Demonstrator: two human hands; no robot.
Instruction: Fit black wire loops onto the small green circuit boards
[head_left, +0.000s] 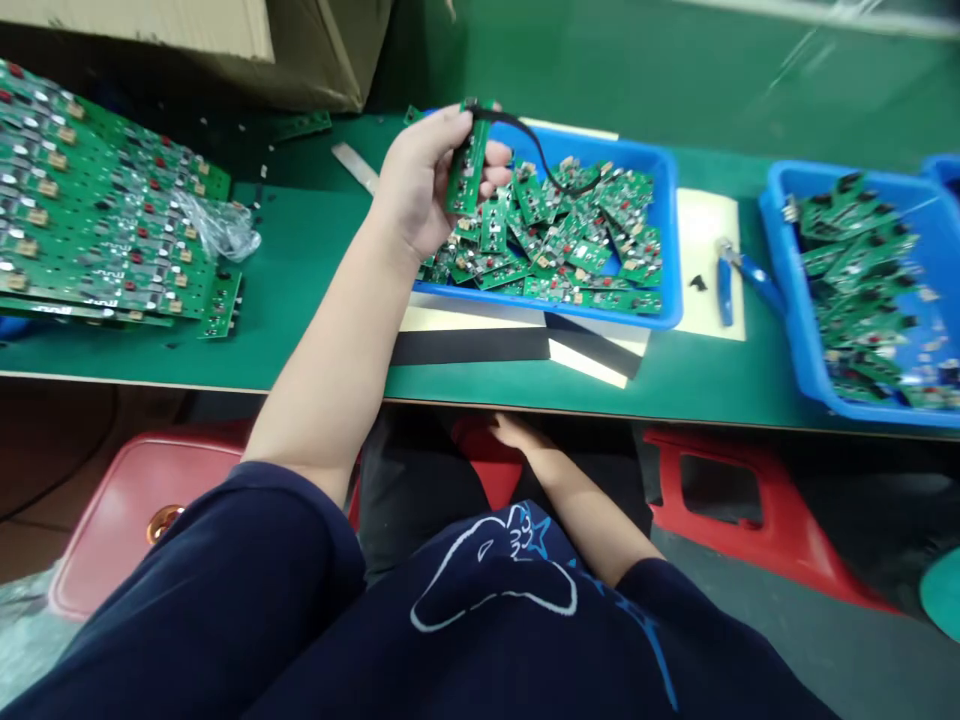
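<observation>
Bright light on the table (300,250), dimness beneath, slight blur overall.

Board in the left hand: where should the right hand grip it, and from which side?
Probably the near end of the board, pinched by its long edges, coming from the body side. The board is long and narrow, and that end points toward the body. The left hand has its thumb at the far end, where the black cord lies.

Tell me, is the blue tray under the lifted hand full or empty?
Mostly full: green circuit boards pile across the blue tray, with only small patches of its bottom showing.
</observation>
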